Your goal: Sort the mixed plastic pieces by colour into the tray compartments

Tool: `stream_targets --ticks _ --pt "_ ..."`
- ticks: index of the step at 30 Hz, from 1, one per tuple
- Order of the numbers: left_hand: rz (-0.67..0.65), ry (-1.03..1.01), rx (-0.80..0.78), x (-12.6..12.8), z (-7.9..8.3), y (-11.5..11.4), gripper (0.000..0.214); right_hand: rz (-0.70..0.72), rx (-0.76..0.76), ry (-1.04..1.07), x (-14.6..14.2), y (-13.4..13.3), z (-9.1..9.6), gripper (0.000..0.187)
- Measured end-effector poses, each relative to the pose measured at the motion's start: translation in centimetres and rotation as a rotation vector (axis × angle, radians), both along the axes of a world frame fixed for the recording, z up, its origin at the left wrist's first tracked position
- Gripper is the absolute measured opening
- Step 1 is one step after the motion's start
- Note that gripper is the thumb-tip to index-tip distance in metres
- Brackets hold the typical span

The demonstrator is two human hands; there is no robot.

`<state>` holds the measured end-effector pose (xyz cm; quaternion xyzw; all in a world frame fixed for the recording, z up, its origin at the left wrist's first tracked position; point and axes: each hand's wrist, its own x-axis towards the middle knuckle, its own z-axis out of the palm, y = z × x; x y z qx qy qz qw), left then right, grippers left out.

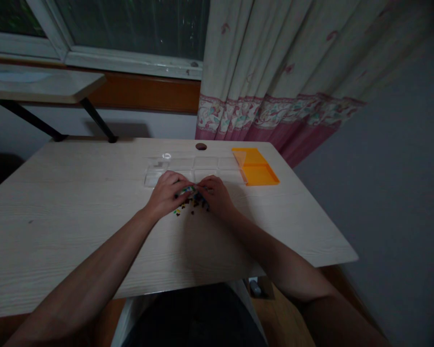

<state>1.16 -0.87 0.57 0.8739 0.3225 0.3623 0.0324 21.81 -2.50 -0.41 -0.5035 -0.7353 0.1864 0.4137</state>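
Small coloured pcs lie in a loose heap on the pale tabletop, about mid-desk, w/ a few strays on the near side. Going L to R from where I'm standing: a raised shelf on black legs at the far L, w/ a window behind. Then the person's L hand, fingers bent in over the heap's L side. A clear tray w/ several compartments lies flat just beyond, partly hidden by the hand. Past the tray there's 1 round hole in the top. Next, the R hand, curled inward at the heap's R side. The 2 hands are together at the fingertips, pcs showing b/w & below; can't tell if either grips a pc, too small & dim. By the tray's R end, an orange case lies open; touching or overlapping, can't tell which. Behind it hangs a patterned curtain, pink at the bottom, then a grey wall.
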Motion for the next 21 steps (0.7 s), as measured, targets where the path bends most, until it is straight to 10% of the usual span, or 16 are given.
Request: stream_targets --ticks 21 --pt "0.109 -0.1 -0.052 -0.42 -0.27 0.57 0.012 0.048 0.081 -0.163 -0.6 -0.69 0.26 0.021"
